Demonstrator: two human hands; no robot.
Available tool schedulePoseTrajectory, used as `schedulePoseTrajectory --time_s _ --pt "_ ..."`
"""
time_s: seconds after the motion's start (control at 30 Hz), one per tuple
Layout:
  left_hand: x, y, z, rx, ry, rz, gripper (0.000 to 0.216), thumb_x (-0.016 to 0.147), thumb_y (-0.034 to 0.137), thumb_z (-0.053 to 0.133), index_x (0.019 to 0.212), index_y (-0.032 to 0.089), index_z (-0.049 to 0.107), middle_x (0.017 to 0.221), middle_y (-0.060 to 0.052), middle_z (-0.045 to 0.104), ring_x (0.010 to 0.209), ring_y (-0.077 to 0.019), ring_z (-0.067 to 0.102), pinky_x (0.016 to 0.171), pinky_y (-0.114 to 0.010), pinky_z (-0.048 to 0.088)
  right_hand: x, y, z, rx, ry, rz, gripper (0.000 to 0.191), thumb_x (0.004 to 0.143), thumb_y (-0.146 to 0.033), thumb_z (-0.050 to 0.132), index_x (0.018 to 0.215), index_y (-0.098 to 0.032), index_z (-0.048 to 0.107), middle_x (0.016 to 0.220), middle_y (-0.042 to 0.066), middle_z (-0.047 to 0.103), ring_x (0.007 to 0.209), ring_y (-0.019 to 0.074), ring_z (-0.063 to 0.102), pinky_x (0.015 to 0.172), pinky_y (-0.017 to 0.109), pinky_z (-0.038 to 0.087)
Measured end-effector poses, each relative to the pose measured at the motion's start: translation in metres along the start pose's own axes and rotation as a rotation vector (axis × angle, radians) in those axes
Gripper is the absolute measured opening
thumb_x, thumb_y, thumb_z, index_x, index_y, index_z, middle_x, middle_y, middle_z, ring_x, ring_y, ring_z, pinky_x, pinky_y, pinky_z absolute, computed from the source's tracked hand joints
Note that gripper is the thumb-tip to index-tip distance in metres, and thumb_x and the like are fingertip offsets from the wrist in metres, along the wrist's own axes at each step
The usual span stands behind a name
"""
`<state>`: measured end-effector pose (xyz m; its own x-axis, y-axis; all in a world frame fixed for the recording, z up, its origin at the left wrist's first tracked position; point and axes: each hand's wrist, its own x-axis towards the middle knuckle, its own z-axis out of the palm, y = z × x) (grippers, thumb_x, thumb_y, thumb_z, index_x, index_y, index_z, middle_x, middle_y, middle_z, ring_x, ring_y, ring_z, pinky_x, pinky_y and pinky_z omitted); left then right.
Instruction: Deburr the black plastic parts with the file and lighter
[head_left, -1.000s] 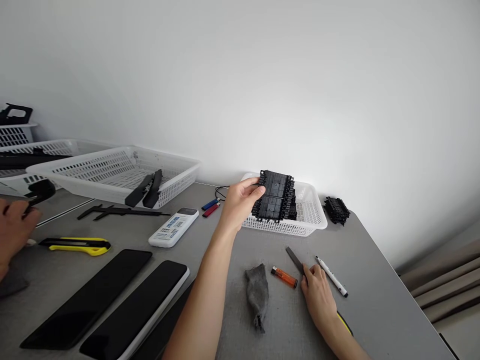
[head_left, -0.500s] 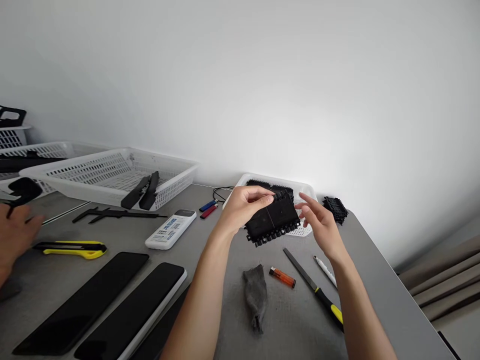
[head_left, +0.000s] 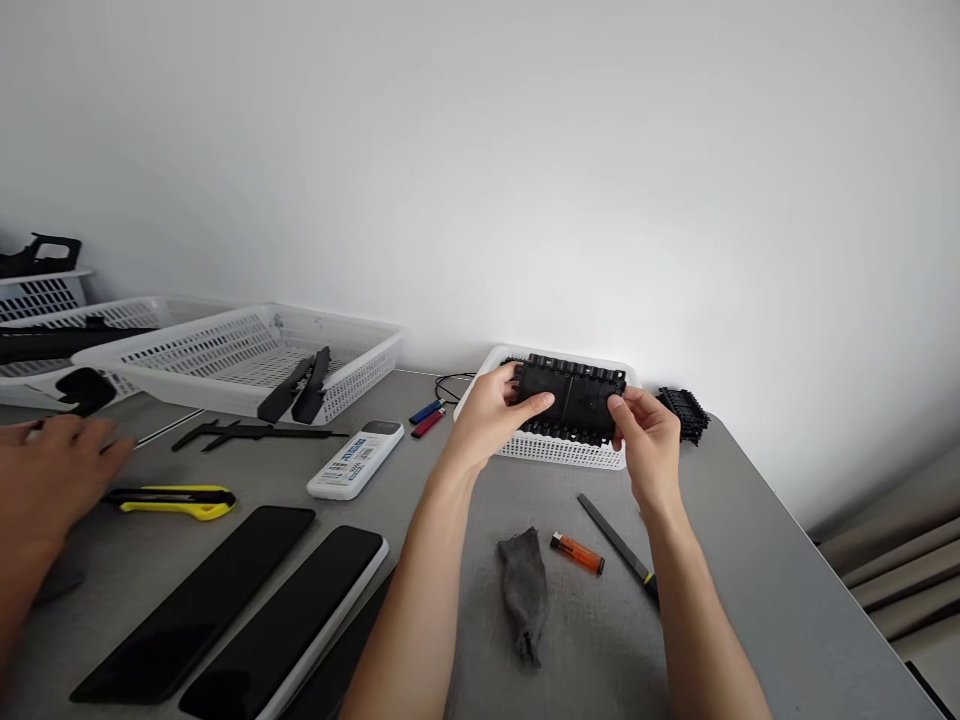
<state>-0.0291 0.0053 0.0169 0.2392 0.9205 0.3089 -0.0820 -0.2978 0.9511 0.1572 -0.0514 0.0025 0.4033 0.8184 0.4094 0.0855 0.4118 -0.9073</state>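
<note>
A flat black plastic part [head_left: 577, 402] with notched long edges is held up between both my hands. My left hand [head_left: 491, 415] is closed on its left end, thumb across the flat face. On the right end, my right hand [head_left: 649, 425] pinches the part with thumb and fingers. Behind it stands a white basket [head_left: 559, 457], mostly covered by the part and my hands. More black notched parts [head_left: 684, 413] lie stacked to the right of the basket. Nearer on the table are an orange lighter [head_left: 577, 553], a grey cloth [head_left: 523, 590] and a file [head_left: 615, 535], its handle partly behind my right forearm.
At left, another person's hand [head_left: 60, 490] is beside a yellow utility knife [head_left: 180, 501]. A caliper [head_left: 247, 432], a white device [head_left: 356, 460] and dark phone-like slabs [head_left: 292, 610] lie on the grey table. A large white basket [head_left: 187, 375] holds black pieces. The wall rises behind.
My right hand has closed on the right end of the black part, which is now raised and turned level. The view has shifted slightly, and the other person's hand has come further in.
</note>
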Motion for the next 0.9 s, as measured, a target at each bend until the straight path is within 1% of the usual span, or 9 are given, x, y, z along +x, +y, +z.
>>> schedulePoseTrajectory --time_s 0.07,0.13,0.23,0.3,0.43,0.57,0.7,0.8,0.9 --pt "0.003 -0.003 -0.002 -0.038 0.105 0.034 0.042 0.067 0.040 0.084 0.099 0.018 0.067 0.088 -0.007 0.077 0.081 -0.0227 0.070 0.074 -0.031 0.052 -0.005 0.007 -0.003 -0.060 -0.009 -0.017 0.039 0.090 -0.054 0.058 0.102 -0.018 0.067 0.070 0.000 0.060 0.058 0.0127 0.050 0.055 0.026 0.041" --pt "0.005 -0.003 -0.006 -0.069 0.227 0.043 0.042 0.066 0.038 0.084 0.097 0.018 0.065 0.080 -0.004 0.074 0.074 -0.0197 0.068 0.071 -0.029 0.050 -0.018 0.020 -0.007 -0.214 -0.100 0.021 0.047 0.097 -0.057 0.044 0.109 -0.017 0.067 0.076 0.003 0.065 0.063 0.0155 0.056 0.056 0.027 0.042" --pt "0.005 -0.001 -0.010 -0.056 0.322 0.019 0.040 0.065 0.035 0.082 0.096 0.018 0.063 0.072 -0.001 0.071 0.067 -0.0176 0.065 0.066 -0.027 0.047 -0.053 0.045 -0.005 -0.604 -0.452 0.137 0.046 0.099 -0.051 0.042 0.105 -0.016 0.070 0.072 0.005 0.067 0.058 0.0174 0.058 0.054 0.028 0.040" --pt "0.005 0.001 -0.010 -0.041 0.322 0.012 0.039 0.066 0.034 0.080 0.097 0.018 0.063 0.071 0.000 0.070 0.067 -0.0174 0.064 0.066 -0.027 0.046 -0.081 0.057 0.003 -0.811 -0.681 0.169 0.041 0.100 -0.046 0.046 0.116 -0.018 0.070 0.088 0.009 0.073 0.072 0.0214 0.067 0.061 0.030 0.045" --pt "0.003 0.002 -0.007 -0.049 0.289 0.033 0.037 0.068 0.033 0.079 0.098 0.018 0.063 0.076 -0.001 0.071 0.073 -0.0179 0.066 0.071 -0.027 0.047 -0.123 0.068 0.031 -1.128 -0.783 0.145 0.039 0.094 -0.046 0.058 0.122 -0.021 0.069 0.113 0.014 0.071 0.102 0.0318 0.070 0.080 0.038 0.053" --pt "0.002 0.001 -0.006 -0.072 0.275 0.028 0.038 0.067 0.034 0.080 0.098 0.019 0.064 0.074 -0.001 0.071 0.071 -0.0174 0.065 0.069 -0.027 0.047 -0.134 0.074 0.048 -1.237 -0.853 0.148 0.036 0.083 -0.026 0.073 0.117 -0.017 0.070 0.119 0.017 0.069 0.107 0.0338 0.068 0.085 0.041 0.055" --pt "0.002 0.003 -0.006 -0.092 0.291 0.028 0.038 0.065 0.034 0.081 0.095 0.018 0.065 0.073 0.000 0.069 0.068 -0.0155 0.062 0.067 -0.026 0.046 -0.114 0.076 0.036 -1.113 -0.868 0.180 0.039 0.075 0.000 0.061 0.107 -0.018 0.075 0.101 0.012 0.076 0.094 0.0273 0.072 0.079 0.033 0.053" --pt "0.002 0.004 -0.006 -0.115 0.298 0.026 0.036 0.062 0.032 0.083 0.091 0.017 0.067 0.071 0.001 0.067 0.067 -0.0136 0.060 0.064 -0.024 0.044 -0.075 0.065 0.012 -0.721 -0.827 0.219 0.034 0.075 -0.005 0.059 0.098 -0.021 0.078 0.084 0.004 0.077 0.078 0.0210 0.072 0.068 0.027 0.050" --pt "0.002 0.005 -0.006 -0.131 0.301 0.017 0.036 0.058 0.030 0.084 0.088 0.017 0.069 0.068 0.002 0.065 0.065 -0.0128 0.057 0.061 -0.023 0.042 -0.032 0.044 -0.007 -0.428 -0.507 0.141 0.022 0.078 -0.018 0.062 0.093 -0.022 0.079 0.083 0.002 0.076 0.076 0.0194 0.068 0.069 0.030 0.051"
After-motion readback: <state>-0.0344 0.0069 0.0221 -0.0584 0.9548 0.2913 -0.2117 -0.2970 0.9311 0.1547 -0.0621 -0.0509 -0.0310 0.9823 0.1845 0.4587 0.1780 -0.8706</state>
